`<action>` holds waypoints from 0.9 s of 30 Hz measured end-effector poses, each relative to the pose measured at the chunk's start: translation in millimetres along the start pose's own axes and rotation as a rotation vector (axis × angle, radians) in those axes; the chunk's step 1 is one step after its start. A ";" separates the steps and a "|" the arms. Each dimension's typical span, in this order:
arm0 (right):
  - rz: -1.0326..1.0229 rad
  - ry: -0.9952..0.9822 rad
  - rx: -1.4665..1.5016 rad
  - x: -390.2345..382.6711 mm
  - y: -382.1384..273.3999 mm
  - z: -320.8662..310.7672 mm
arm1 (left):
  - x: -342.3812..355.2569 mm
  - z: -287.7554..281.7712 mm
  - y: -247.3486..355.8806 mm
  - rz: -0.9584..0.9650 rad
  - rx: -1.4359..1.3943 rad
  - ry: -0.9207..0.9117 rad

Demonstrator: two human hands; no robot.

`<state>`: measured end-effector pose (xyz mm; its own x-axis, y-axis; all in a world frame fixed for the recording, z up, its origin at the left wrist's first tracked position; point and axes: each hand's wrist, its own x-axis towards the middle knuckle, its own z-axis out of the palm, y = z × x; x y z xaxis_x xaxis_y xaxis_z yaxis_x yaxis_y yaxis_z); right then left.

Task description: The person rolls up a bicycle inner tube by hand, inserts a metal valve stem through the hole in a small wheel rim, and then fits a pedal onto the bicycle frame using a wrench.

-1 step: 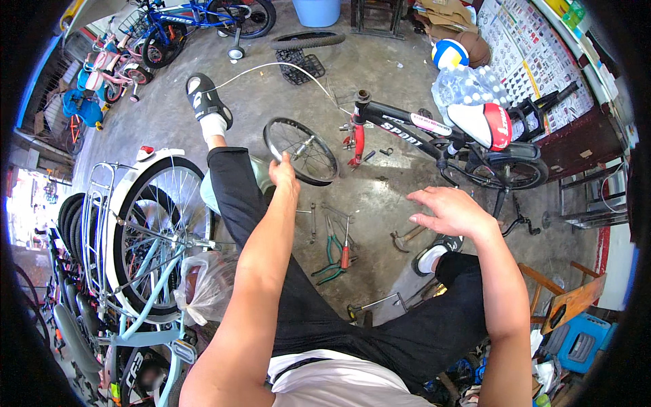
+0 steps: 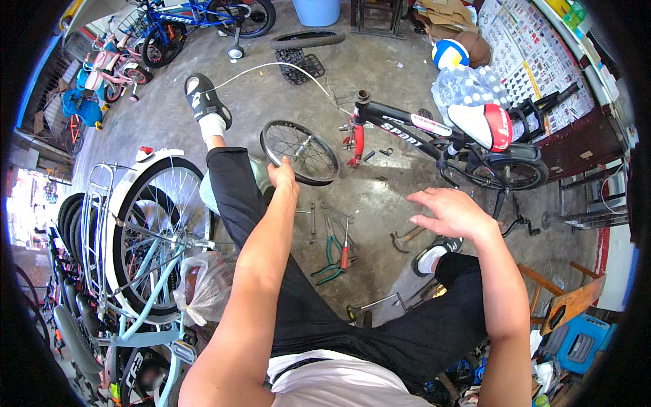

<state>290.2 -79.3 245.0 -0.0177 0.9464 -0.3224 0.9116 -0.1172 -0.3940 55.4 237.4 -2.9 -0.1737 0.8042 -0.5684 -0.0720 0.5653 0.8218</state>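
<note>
A small bicycle wheel [image 2: 306, 146] with a dark rim and thin spokes leans at a tilt ahead of me. No tyre is visible on it. My left hand [image 2: 283, 175] grips the near edge of its rim, the fingers partly hidden. Over the floor on the right, my right hand [image 2: 451, 211] hovers empty with its fingers stretched out. Beyond it lies a black children's bicycle frame [image 2: 405, 123] with a red fork [image 2: 357, 141] and no front wheel. Between my legs are green-handled pliers [image 2: 330, 256], a red-handled screwdriver [image 2: 345, 255], a wrench [image 2: 312, 222] and a hammer [image 2: 408, 237].
A light blue bicycle [image 2: 146, 305] stands close on my left. Farther off lie a loose tyre [image 2: 308, 40], a black basket [image 2: 298, 66] and a white cable [image 2: 271, 66]. Wrapped bottles [image 2: 475, 88] are at the back right; a blue stool [image 2: 582, 342] is near right.
The wheel has tipped slightly, its far left edge shifting a little left, with my left hand still on the rim. My right hand looks unmoved.
</note>
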 end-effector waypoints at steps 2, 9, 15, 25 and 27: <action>0.005 0.008 -0.006 -1.7 0.4 -2.4 | -4.0 -5.0 -2.3 -0.087 0.156 0.016; -0.043 -0.020 -0.007 2.5 -2.3 -0.4 | 41.2 -25.2 -25.6 -0.227 0.336 -0.141; -0.025 -0.050 0.024 6.3 -1.5 -0.5 | 112.7 -14.9 -14.8 -0.222 0.186 -0.086; -0.019 -0.089 0.028 15.8 5.9 -1.8 | 112.2 2.6 5.3 -0.234 -0.065 -0.270; -0.044 -0.074 0.040 15.7 3.1 -4.0 | 117.3 -0.7 11.9 -0.292 -0.234 -0.248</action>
<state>294.5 -63.6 242.2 -0.0895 0.9263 -0.3661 0.8923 -0.0887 -0.4426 33.5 338.4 -59.8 0.1254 0.6527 -0.7471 -0.3083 0.7414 0.5960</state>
